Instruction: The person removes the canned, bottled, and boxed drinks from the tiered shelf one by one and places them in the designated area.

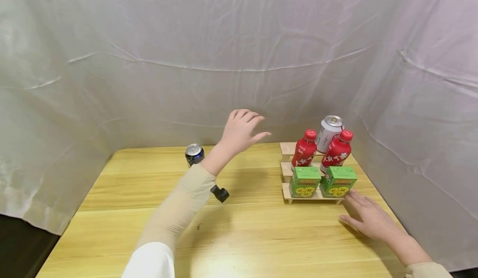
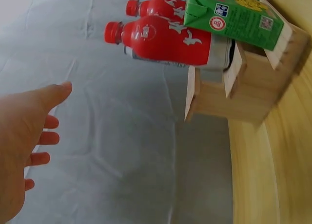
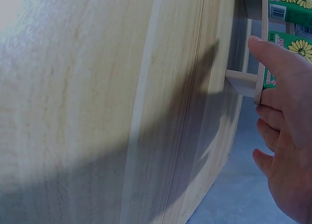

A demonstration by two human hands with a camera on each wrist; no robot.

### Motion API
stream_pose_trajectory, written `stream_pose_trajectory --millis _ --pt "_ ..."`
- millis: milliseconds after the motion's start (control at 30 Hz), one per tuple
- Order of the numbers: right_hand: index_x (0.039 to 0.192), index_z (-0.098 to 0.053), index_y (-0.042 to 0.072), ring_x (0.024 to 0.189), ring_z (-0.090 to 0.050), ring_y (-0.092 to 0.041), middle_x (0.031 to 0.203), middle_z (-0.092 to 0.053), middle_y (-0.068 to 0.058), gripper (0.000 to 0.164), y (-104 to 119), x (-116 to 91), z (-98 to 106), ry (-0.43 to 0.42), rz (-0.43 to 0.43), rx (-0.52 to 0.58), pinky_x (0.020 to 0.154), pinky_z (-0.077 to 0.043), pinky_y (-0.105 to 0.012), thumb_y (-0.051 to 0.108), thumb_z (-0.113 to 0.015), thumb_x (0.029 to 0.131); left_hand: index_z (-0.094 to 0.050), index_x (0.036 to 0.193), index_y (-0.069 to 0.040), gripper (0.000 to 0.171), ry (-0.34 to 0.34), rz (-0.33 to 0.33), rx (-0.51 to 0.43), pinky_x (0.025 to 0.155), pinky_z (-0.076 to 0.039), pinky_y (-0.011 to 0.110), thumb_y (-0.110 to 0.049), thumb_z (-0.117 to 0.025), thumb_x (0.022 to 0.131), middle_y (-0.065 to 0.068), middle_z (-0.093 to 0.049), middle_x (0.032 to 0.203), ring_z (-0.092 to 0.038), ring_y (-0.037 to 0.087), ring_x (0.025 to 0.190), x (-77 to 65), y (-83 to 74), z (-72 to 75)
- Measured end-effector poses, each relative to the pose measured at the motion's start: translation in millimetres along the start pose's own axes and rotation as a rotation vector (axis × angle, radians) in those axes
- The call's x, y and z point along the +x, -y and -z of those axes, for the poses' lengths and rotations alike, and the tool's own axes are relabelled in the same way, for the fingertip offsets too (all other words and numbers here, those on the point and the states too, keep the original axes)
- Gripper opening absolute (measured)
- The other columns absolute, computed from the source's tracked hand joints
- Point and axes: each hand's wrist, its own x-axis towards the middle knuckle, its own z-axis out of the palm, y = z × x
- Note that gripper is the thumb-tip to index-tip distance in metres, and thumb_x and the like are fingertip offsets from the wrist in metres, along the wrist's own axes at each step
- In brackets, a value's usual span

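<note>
My left hand point(image 1: 240, 130) hangs in the air over the back of the table, fingers loosely bent and thumb apart, nothing in it. To its right stands a three-step wooden rack point(image 1: 286, 167). Two green drink cartons point(image 1: 305, 182) with yellow flowers fill the lowest step. Behind them are two red-capped bottles point(image 1: 304, 151), and a white can point(image 1: 328, 132) is on the top step. My right hand point(image 1: 367, 218) is at the rack's front right corner, fingertips right by the right-hand carton point(image 3: 295, 46), holding nothing.
A dark blue can point(image 1: 194, 154) stands at the back left, partly behind my left forearm. A small black piece point(image 1: 220, 193) shows at that forearm's edge. Grey cloth point(image 1: 224, 62) hangs behind the wooden table point(image 1: 261, 236) and along its right side.
</note>
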Motion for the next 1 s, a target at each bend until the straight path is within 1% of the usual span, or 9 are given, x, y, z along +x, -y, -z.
stream_pose_trajectory --millis 133,300,433,567,733,833,900,1000 --pt "0.133 -0.053 -0.007 0.131 -0.042 -0.05 0.144 -0.042 -0.034 0.074 0 0 -1 -0.006 0.007 -0.001 0.105 -0.033 -0.062 0.049 -0.067 0.087 -0.068 0.119 -0.024 0.051 0.026 -0.022 -0.014 0.102 -0.039 0.039 -0.061 -0.064 0.084 -0.005 -0.069 0.118 -0.057 0.019 0.116 18.3 -13.5 -9.1" --pt "0.133 -0.053 -0.007 0.13 -0.042 -0.05 0.144 -0.042 -0.034 0.074 0 -2 0 -0.008 0.002 0.004 0.105 -0.033 -0.062 0.049 -0.067 0.086 -0.065 0.125 -0.028 0.055 0.098 -0.012 -0.031 0.102 -0.039 0.038 -0.065 -0.059 0.085 -0.008 -0.066 0.124 -0.054 0.017 0.12 38.4 -31.8 -21.4" --pt "0.134 -0.053 -0.006 0.131 -0.042 -0.05 0.144 -0.042 -0.033 0.074 1 -2 1 -0.007 -0.006 0.008 0.105 -0.033 -0.062 0.049 -0.067 0.086 -0.062 0.129 -0.029 0.058 0.153 0.014 -0.076 0.103 -0.038 0.039 -0.066 -0.059 0.085 -0.008 -0.063 0.129 -0.052 0.016 0.123 53.2 -43.1 -31.6" --pt "0.134 -0.052 -0.006 0.13 -0.043 -0.05 0.144 -0.042 -0.033 0.074 0 -2 -2 -0.013 -0.001 0.006 0.105 -0.033 -0.062 0.049 -0.067 0.087 -0.059 0.132 -0.031 0.06 0.203 0.062 -0.118 0.104 -0.038 0.037 -0.068 -0.057 0.085 -0.009 -0.061 0.133 -0.05 0.015 0.125 66.0 -50.1 -41.8" --pt "0.134 -0.053 -0.006 0.13 -0.043 -0.05 0.144 -0.043 -0.033 0.073 1 -4 -2 -0.028 0.001 0.001 0.106 -0.032 -0.06 0.048 -0.067 0.087 -0.057 0.135 -0.032 0.064 0.242 0.125 -0.208 0.102 -0.041 0.036 -0.07 -0.057 0.083 -0.009 -0.059 0.136 -0.049 0.016 0.127 78.2 -58.0 -56.6" --pt "0.133 -0.053 -0.005 0.13 -0.043 -0.049 0.144 -0.043 -0.033 0.073 1 -5 -2 -0.038 0.003 -0.005 0.106 -0.033 -0.06 0.049 -0.067 0.087 -0.056 0.135 -0.033 0.066 0.267 0.148 -0.262 0.101 -0.043 0.036 -0.071 -0.057 0.082 -0.009 -0.058 0.137 -0.049 0.016 0.127 84.6 -64.2 -65.0" --pt "0.133 -0.053 -0.006 0.131 -0.043 -0.05 0.144 -0.042 -0.033 0.073 2 -6 -3 -0.036 0.001 -0.003 0.106 -0.033 -0.061 0.049 -0.067 0.087 -0.055 0.136 -0.033 0.067 0.295 0.172 -0.323 0.102 -0.043 0.037 -0.072 -0.058 0.082 -0.009 -0.057 0.139 -0.049 0.016 0.127 88.1 -69.5 -70.3" --pt "0.133 -0.053 -0.006 0.13 -0.043 -0.05 0.144 -0.042 -0.033 0.073 3 -10 -3 -0.032 -0.008 0.005 0.105 -0.034 -0.061 0.049 -0.068 0.086 -0.055 0.137 -0.033 0.067 0.338 0.226 -0.471 0.103 -0.043 0.039 -0.068 -0.062 0.081 -0.008 -0.056 0.141 -0.048 0.017 0.129 92.5 -77.8 -78.2"
